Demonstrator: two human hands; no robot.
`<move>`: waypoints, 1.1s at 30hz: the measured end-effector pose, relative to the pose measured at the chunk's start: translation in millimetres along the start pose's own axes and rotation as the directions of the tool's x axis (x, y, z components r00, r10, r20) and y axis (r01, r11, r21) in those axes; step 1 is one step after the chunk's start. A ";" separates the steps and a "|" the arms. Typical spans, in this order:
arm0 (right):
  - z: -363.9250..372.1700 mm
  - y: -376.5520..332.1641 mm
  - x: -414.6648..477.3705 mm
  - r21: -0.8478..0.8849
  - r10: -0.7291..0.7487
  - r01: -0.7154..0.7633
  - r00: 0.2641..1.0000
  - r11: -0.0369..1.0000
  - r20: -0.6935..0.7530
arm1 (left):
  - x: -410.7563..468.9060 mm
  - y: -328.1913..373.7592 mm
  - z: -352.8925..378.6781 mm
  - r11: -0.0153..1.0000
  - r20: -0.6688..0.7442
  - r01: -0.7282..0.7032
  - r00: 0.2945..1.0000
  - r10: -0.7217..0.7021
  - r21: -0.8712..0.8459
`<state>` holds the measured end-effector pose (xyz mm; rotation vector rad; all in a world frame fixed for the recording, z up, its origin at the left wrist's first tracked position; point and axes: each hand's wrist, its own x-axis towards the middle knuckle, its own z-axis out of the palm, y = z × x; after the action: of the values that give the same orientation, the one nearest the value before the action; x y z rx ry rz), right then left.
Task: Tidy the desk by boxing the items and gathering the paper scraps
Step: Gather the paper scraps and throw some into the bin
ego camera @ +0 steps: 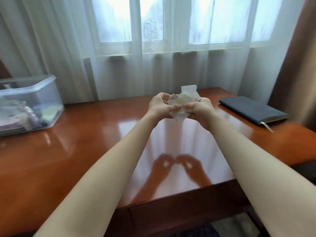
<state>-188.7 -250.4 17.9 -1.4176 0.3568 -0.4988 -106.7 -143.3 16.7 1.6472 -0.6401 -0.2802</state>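
Both hands, left hand (pixel 159 106) and right hand (pixel 201 111), grip paper scraps (pixel 181 104) above desk (pixel 85 142).

white paper scraps (pixel 179 103); glossy red-brown desk (pixel 85 134); clear box (pixel 29 103); dark grey notebook (pixel 253 109); white curtain (pixel 68 48).

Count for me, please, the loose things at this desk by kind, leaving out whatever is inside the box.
Box: 1
Notebook: 1
Scrap bundle: 1, gripped by left hand and right hand
Total: 3
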 end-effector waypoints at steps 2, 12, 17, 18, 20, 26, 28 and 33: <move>-24.0 -1.8 -5.0 -0.010 0.007 -0.007 0.999 1.000 -0.048 | 2.1 2.3 25.9 1.000 0.049 -0.007 0.999 0.007 0.002; -139.0 8.6 -45.2 0.043 0.040 -0.027 0.940 0.999 -0.340 | -15.0 0.1 151.9 0.992 0.265 0.067 0.964 -0.036 -0.110; -194.2 11.2 -72.0 0.142 0.065 0.009 0.862 0.990 -0.504 | -30.6 -1.1 215.5 0.989 0.339 0.090 0.940 -0.046 -0.116; -203.3 12.0 -77.1 0.153 0.065 0.019 0.847 0.988 -0.528 | -35.3 -1.3 227.3 0.987 0.347 0.089 0.937 -0.037 -0.133; -223.2 14.8 -90.1 0.145 0.062 0.027 0.814 0.989 -0.577 | -46.0 -2.2 252.7 0.983 0.365 0.087 0.931 -0.023 -0.159; -267.3 32.6 -135.4 0.153 0.037 0.093 0.731 0.984 -0.682 | -77.6 -14.9 309.0 0.980 0.492 0.127 0.870 -0.035 -0.155; -278.1 47.3 -149.5 0.182 0.036 0.137 0.695 0.974 -0.718 | -87.6 -18.7 320.2 0.987 0.537 0.089 0.844 -0.002 -0.136; -298.1 92.1 -179.6 0.255 0.114 0.151 0.608 0.955 -0.786 | -118.7 -37.5 340.9 0.998 0.627 0.003 0.778 0.032 -0.055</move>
<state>-485.0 -400.0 -121.8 -0.8182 0.9502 -1.1660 -372.9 -358.5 -103.9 1.4825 -1.1370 -0.8567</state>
